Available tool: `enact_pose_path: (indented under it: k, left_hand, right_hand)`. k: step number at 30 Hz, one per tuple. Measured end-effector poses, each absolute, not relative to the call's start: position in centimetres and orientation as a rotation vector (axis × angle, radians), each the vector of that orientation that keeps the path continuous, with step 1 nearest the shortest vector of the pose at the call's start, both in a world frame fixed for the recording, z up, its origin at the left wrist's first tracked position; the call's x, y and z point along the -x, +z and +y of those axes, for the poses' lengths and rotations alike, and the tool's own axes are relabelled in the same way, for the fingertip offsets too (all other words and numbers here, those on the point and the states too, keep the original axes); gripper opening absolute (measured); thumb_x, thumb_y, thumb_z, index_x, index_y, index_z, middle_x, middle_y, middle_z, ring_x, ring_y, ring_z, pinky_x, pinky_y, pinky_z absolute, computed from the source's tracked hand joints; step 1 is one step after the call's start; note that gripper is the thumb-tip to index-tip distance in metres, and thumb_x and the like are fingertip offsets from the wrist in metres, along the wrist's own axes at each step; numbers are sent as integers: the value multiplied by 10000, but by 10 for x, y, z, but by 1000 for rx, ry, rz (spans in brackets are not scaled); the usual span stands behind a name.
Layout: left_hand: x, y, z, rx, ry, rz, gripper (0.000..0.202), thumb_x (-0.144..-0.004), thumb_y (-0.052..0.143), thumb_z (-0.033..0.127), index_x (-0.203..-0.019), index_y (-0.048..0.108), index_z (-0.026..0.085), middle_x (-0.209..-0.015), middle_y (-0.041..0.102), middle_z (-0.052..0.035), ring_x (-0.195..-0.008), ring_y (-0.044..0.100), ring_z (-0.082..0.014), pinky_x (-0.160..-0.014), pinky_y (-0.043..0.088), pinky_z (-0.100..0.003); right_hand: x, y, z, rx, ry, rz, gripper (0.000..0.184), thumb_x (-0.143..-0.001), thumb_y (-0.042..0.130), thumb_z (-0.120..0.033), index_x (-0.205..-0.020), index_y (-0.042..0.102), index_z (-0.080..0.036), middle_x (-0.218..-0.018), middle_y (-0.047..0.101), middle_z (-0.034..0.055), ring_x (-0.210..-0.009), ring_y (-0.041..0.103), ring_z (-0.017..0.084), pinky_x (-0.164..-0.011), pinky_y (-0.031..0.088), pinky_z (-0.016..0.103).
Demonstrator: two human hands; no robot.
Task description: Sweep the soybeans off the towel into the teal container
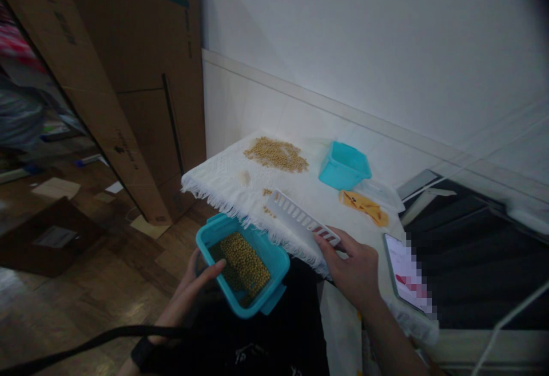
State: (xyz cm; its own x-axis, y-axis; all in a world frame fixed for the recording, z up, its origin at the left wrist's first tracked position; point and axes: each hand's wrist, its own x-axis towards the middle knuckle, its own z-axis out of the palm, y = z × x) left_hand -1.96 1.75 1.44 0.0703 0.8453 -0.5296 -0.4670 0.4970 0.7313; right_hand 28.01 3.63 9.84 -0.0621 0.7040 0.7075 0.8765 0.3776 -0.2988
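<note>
My left hand (198, 281) grips a teal plastic container (281, 264) by its left side, thumb over the rim. Yellow soybeans (246, 258) lie inside it. The container is tilted just below the front edge of the table, under the fringed white cloth (223, 187). My right hand (354, 267) is closed on the end of a white slotted plastic basket (295, 213), which stands on its side on the cloth. A few loose soybeans (269, 211) lie by the basket's far end. Behind it, a larger pile of soybeans (277, 154) is spread on the cloth.
A second teal container (343, 167) stands at the back of the table. An orange cloth (364, 207) lies in front of it, and a phone (407, 273) rests at the right edge. Tall cardboard boxes (158, 78) stand to the left, and a white wall (364, 38) runs behind.
</note>
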Motion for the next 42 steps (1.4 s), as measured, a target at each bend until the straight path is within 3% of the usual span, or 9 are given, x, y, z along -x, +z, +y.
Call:
enact_pose_path:
  k: [4,15,26,30,37,42]
  left_hand:
    - [20,10,18,-404,1030,1123,1133,-748,971,434,-1674,321,368,-1512,688,-203,-1168,799,-418,-954,667,-590]
    - [19,8,21,-429,1036,1147,1172,-695,987,496,-1660,334,374,-1587,619,-188,-1221,765,-443,-958,660,-601]
    - [21,16,20,-418,1053,1141,1223,-669,998,485,-1672,309,365,-1448,733,-168,-1163,798,-442,-942,677,-567]
    - [22,20,21,-426,1042,1174,1155,-693,987,483,-1649,348,378,-1521,687,-171,-1166,800,-424,-958,673,-561]
    - [21,26,20,-402,1061,1147,1112,-720,978,465,-1640,364,358,-1516,687,-192,-1201,785,-441,-958,674,-585]
    - [21,24,20,-411,1063,1116,1147,-713,981,443,-1663,342,379,-1548,668,-184,-1221,773,-453,-951,679,-569]
  right_hand:
    - [-280,99,37,1387,-253,-1816,250,-1003,650,-360,-957,848,-213,-777,842,36,-602,802,217,-598,622,259]
    - [-282,97,43,1316,-242,-1844,193,-994,674,-304,-965,845,-219,-803,848,30,-603,800,203,-604,628,248]
    - [-275,102,37,1258,-245,-1982,249,-1040,603,-271,-993,844,-230,-859,861,32,-664,822,195,-632,629,232]
    - [-269,101,25,1199,-170,-2013,245,-1053,597,-254,-1043,842,-243,-881,865,25,-697,827,174,-658,628,207]
    - [-273,105,32,1367,-40,-1802,209,-975,688,-376,-939,857,-259,-799,849,22,-633,807,213,-633,644,265]
    - [-286,110,44,1511,300,-1508,283,-855,786,-488,-922,854,-221,-819,851,57,-681,818,270,-613,657,331]
